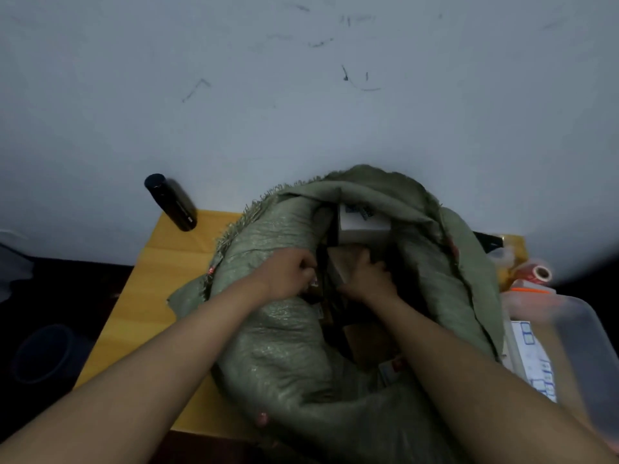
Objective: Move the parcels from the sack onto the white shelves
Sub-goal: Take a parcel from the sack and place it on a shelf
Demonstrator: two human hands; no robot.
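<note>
Wooden table (134, 313), green sack (284, 346) holding parcels (363, 222), both hands' fingers curled on one parcel (345, 262).

Brightness: dim overall, with a cool blue-grey cast across the scuffed wall (301, 95).
Light source: not in view; the wall takes the most even light, falling off toward the corners.
Shadows: the mouth of the sack (274, 346) is near black, its contents hard to read; the floor at lower left is almost lost in darkness.
Glare: a faint sheen on the sack's woven surface; a small highlight on the black bottle (170, 202).
Blur: the clear plastic bin (586, 333) at right is smeared and soft.
Distortion: wide-angle bowing; the forearms swell toward the lower corners.
Sharpness: soft and grainy throughout.
</note>
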